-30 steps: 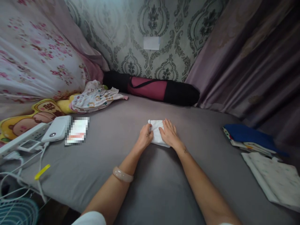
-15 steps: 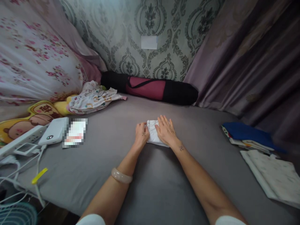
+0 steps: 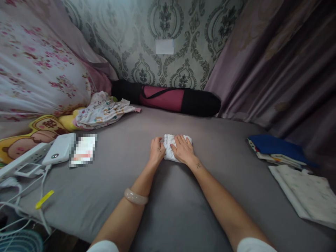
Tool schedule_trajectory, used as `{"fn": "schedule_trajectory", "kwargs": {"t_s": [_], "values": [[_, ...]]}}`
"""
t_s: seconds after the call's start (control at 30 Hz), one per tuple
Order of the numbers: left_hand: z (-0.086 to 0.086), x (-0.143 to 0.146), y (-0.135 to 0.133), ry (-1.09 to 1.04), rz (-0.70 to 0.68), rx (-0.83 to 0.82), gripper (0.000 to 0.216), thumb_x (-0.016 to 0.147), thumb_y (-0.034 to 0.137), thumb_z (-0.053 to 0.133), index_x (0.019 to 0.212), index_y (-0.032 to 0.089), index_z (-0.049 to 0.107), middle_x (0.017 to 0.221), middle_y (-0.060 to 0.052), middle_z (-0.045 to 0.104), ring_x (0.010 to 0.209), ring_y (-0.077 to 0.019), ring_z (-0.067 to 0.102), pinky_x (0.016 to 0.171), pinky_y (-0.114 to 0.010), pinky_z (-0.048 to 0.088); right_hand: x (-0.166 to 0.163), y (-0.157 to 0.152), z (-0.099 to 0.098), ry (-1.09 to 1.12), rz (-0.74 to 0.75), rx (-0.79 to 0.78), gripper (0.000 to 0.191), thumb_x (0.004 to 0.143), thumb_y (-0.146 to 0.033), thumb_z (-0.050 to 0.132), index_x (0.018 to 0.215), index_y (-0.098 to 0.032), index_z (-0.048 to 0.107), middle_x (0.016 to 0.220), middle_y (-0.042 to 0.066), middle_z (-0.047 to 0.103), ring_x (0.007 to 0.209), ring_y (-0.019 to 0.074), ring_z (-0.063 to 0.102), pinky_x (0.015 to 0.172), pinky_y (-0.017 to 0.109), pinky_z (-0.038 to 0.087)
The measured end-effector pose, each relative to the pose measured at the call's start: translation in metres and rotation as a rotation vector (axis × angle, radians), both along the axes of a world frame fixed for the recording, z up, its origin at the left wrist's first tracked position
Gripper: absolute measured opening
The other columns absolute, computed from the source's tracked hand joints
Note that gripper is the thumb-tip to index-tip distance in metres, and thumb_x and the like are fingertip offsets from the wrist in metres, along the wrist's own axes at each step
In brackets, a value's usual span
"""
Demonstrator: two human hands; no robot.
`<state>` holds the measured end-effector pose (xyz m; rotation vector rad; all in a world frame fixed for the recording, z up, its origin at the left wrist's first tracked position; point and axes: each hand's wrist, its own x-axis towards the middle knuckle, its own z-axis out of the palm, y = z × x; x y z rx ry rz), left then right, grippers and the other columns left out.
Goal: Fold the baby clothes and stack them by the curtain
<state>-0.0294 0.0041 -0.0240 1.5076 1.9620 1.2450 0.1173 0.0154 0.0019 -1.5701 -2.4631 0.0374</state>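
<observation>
A small folded white cloth [image 3: 170, 145] lies in the middle of the grey bed sheet [image 3: 162, 203]. My left hand [image 3: 156, 151] rests at its left edge with the fingers curled onto the fabric. My right hand [image 3: 183, 149] lies flat on top of the cloth, fingers stretched out and pressing it down. A pale bangle [image 3: 135, 197] sits on my left wrist.
A black and maroon roll bag [image 3: 168, 98] lies along the wallpapered wall. A patterned garment [image 3: 102, 111], a white power bank [image 3: 59, 153] and a power strip [image 3: 23, 161] are at the left. Folded blue and white cloths [image 3: 286, 154] lie at the right, near the curtain.
Both hands have drawn slightly closer together on the white cloth, and the cloth looks more bunched and compact than before. The view has drifted a little.
</observation>
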Motion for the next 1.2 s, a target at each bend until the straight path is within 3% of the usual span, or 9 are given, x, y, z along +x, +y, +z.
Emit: {"fn": "schedule_trajectory", "kwargs": {"t_s": [0.23, 0.53, 0.77, 0.93, 1.07, 1.2], "values": [[0.005, -0.002, 0.001, -0.070, 0.061, 0.016, 0.029, 0.085, 0.014, 0.042, 0.110, 0.013, 0.057, 0.105, -0.015, 0.063, 0.104, -0.0229, 0.059, 0.095, -0.039, 0.045, -0.014, -0.011, 0.029, 0.063, 0.023, 0.032, 0.059, 0.099, -0.039, 0.024, 0.145, -0.004, 0.036, 0.154, 0.016, 0.030, 0.144, 0.0257, 0.019, 0.117, 0.044, 0.010], [0.009, -0.007, 0.002, -0.122, 0.103, -0.055, 0.029, 0.089, 0.016, 0.039, 0.113, 0.013, 0.056, 0.116, -0.016, 0.063, 0.109, -0.0214, 0.058, 0.096, -0.035, 0.043, -0.036, -0.023, 0.002, -0.025, 0.069, -0.067, 0.060, 0.098, -0.040, 0.024, 0.147, -0.006, 0.032, 0.156, 0.014, 0.024, 0.145, 0.0240, 0.018, 0.117, 0.042, 0.010], [0.008, -0.008, -0.004, 0.167, 0.104, -0.127, 0.027, 0.088, 0.027, 0.046, 0.098, 0.016, 0.068, 0.100, -0.013, 0.066, 0.100, -0.0259, 0.058, 0.095, -0.041, 0.042, -0.035, -0.024, 0.001, 0.010, 0.080, -0.049, 0.060, 0.098, -0.038, 0.024, 0.146, -0.003, 0.034, 0.156, 0.014, 0.025, 0.145, 0.0245, 0.019, 0.117, 0.043, 0.011], [0.007, -0.007, -0.004, 0.308, 0.086, -0.196, 0.036, 0.090, 0.035, 0.041, 0.080, 0.019, 0.071, 0.088, -0.014, 0.066, 0.093, -0.0277, 0.060, 0.088, -0.042, 0.045, -0.026, -0.020, 0.009, 0.247, 0.095, -0.122, 0.057, 0.099, -0.035, 0.022, 0.148, -0.008, 0.033, 0.154, 0.012, 0.031, 0.143, 0.0191, 0.024, 0.117, 0.037, 0.016], [0.009, -0.002, -0.006, 0.329, 0.090, -0.235, 0.045, 0.091, 0.045, 0.038, 0.076, 0.018, 0.072, 0.097, -0.016, 0.065, 0.100, -0.0321, 0.058, 0.088, -0.045, 0.044, -0.003, -0.006, 0.022, 0.582, 0.029, -0.197, 0.055, 0.100, -0.034, 0.014, 0.146, -0.012, 0.036, 0.147, 0.010, 0.043, 0.136, 0.0133, 0.039, 0.109, 0.029, 0.033], [0.013, 0.003, -0.010, 0.363, 0.019, -0.276, 0.054, 0.086, 0.060, 0.040, 0.077, 0.016, 0.071, 0.105, -0.018, 0.061, 0.107, -0.0352, 0.053, 0.090, -0.047, 0.042, 0.027, 0.004, 0.030, 0.693, -0.050, -0.247, 0.048, 0.098, -0.029, 0.024, 0.140, -0.016, 0.046, 0.134, 0.009, 0.058, 0.123, 0.0144, 0.054, 0.101, 0.030, 0.042]]}}
